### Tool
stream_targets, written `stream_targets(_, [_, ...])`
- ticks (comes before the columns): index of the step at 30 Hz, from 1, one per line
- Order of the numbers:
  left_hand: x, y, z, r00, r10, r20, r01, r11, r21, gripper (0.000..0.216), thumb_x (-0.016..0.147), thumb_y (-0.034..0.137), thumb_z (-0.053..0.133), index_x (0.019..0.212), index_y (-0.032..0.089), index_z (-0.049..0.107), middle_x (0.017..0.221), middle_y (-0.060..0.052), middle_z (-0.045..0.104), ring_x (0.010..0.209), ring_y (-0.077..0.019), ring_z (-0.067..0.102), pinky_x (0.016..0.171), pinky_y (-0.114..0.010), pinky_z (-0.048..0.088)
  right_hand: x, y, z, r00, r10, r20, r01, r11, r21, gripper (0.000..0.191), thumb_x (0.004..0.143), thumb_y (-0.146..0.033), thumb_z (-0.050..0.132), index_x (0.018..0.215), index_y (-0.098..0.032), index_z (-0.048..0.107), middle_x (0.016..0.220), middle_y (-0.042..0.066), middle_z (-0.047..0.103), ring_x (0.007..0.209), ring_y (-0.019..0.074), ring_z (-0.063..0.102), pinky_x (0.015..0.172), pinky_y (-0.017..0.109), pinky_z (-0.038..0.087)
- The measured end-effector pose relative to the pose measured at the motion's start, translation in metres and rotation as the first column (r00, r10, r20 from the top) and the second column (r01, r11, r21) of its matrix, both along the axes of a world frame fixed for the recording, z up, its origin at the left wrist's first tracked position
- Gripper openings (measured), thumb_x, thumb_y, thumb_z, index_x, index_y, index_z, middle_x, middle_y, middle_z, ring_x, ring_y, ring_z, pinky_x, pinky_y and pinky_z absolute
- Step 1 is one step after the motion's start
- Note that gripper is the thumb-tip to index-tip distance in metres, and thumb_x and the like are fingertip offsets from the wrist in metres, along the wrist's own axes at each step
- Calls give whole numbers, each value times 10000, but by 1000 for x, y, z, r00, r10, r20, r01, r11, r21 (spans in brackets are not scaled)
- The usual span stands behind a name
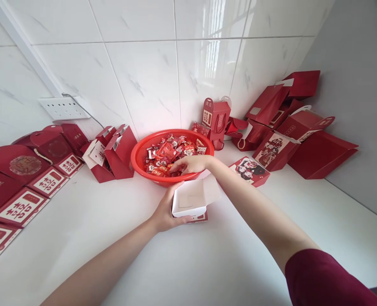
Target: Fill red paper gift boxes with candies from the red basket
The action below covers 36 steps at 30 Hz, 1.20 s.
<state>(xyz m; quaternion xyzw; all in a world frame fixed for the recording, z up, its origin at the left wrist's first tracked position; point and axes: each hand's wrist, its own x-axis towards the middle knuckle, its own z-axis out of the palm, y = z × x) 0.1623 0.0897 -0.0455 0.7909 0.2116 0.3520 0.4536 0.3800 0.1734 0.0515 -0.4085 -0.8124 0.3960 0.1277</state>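
My left hand (166, 212) is closed around a small white-lined gift box (190, 199), its thumb along the near side. The box's top is open, its bare white inside faces up and a white flap stands out to the right. A strip of red printed card shows beneath it. Just behind the box is a red plastic basket (137, 159) full of candies in red wrappers (166, 151). My right hand (191, 165) reaches over the basket's near rim, its bent fingers apart and touching the candies. The fingertips are partly hidden among the wrappers.
Red gift boxes (25, 206) line the left side, with open red boxes (121, 153) left of the basket. An upright red box (216, 121) stands behind right. More boxes (268, 104) pile up by the grey panel. A flat printed box (250, 170) lies near my right forearm.
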Motion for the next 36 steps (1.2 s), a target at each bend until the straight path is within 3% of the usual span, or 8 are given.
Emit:
stream_targets(3, [1,1,-1,1000,3,-2,-3,1000,-14,1038,656,366,862,1503,268,269,1486,-149,404,1373,-391,397,1117,-585,355,-5,10,1,991,96,97,-85,990,-111,582,700,-123,730,1263,-262,677,1184,11,715,975,184,683,762,198,512])
stream_targets(6, [0,2,-1,998,-24,65,26,999,-34,992,689,446,822,1485,244,266,1446,-157,439,1339,-387,431,1092,-569,380,-9,16,-3,980,76,186,-58,993,-98,393,692,-131,721,1071,-219,774,994,14,765,827,187,697,686,212,506])
stream_targets(10, [-7,1,0,994,4,107,-1,1000,-28,883,742,495,760,1440,218,297,1386,-162,469,1288,-376,471,1064,-546,402,-11,17,-11,990,-17,141,15,1000,11,176,725,-140,706,869,-190,794,859,10,763,784,177,684,701,214,486])
stream_targets(16, [-16,-11,-2,1000,13,12,-12,998,-54,1085,695,398,818,1526,245,138,1477,-183,385,1351,-392,412,1088,-579,377,-5,0,-10,962,-232,-147,266,918,292,150,886,-246,587,956,-162,688,1037,57,706,946,165,642,852,254,464])
stream_targets(20, [-16,-15,-3,999,-5,44,9,998,-70,1052,707,409,811,1523,294,158,1477,-160,391,1338,-387,428,1073,-592,391,5,-24,-12,830,-276,-484,390,909,150,253,912,-419,550,943,-172,596,772,15,672,693,141,641,661,245,489])
stream_targets(23, [-13,-12,-3,997,-28,67,32,998,-52,1007,715,427,806,1510,295,202,1469,-158,403,1333,-393,428,1072,-601,382,12,-37,-14,731,-271,-626,368,929,28,301,851,-466,641,836,-172,581,593,-26,600,544,120,587,572,227,450])
stream_targets(30, [-8,-7,-3,998,-36,47,36,999,8,1015,709,431,813,1511,246,220,1471,-173,407,1358,-399,407,1116,-588,338,22,-47,-7,675,-219,-705,229,970,-83,289,805,-432,727,788,-169,608,581,-44,605,472,81,533,461,191,348])
stream_targets(36, [-5,-5,-4,993,-79,87,84,995,-47,989,704,469,810,1493,266,250,1501,-161,383,1365,-398,412,1088,-582,387,21,-58,0,845,-56,-531,31,998,-57,382,828,-496,699,847,-118,753,810,77,749,665,131,631,619,241,507])
